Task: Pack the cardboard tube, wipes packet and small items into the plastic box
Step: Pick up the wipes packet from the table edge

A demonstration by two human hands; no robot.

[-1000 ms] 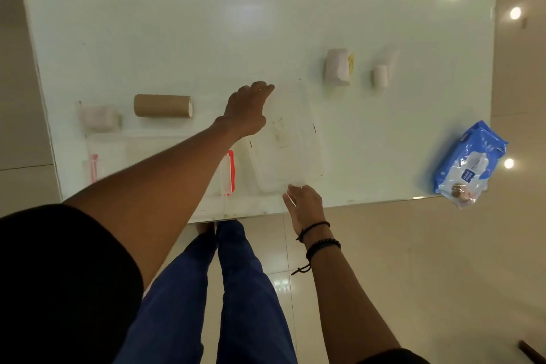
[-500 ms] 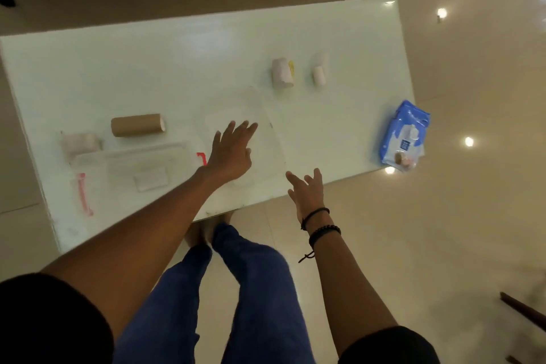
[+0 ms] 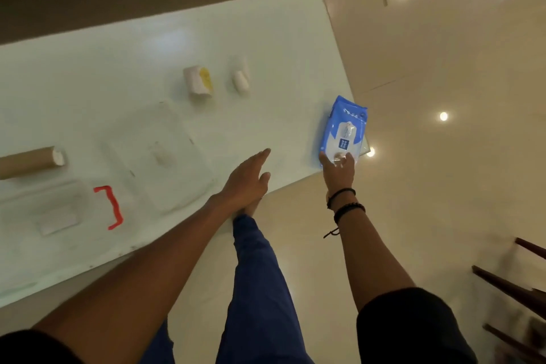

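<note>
The blue wipes packet [image 3: 345, 130] lies at the table's right corner, partly over the edge. My right hand [image 3: 338, 170] grips its near end. My left hand [image 3: 246, 182] hovers flat and open over the near table edge, holding nothing. Left of it lies a clear plastic piece [image 3: 159, 156]; farther left is another clear piece [image 3: 56, 207] with a red clasp [image 3: 110, 207]. I cannot tell which is box and which is lid. The cardboard tube [image 3: 29, 161] lies at the far left. A white and yellow roll [image 3: 198, 81] and a small white item [image 3: 240, 81] sit farther back.
The white table [image 3: 88, 68] ends just right of the packet, with glossy floor beyond. Dark wooden chair legs [image 3: 517, 289] stand at the lower right. My legs in blue trousers [image 3: 257, 289] are below the near edge.
The view has swung right. My right hand moved from the near table edge to the wipes packet and took hold of it. My left hand left the clear piece and moved right.
</note>
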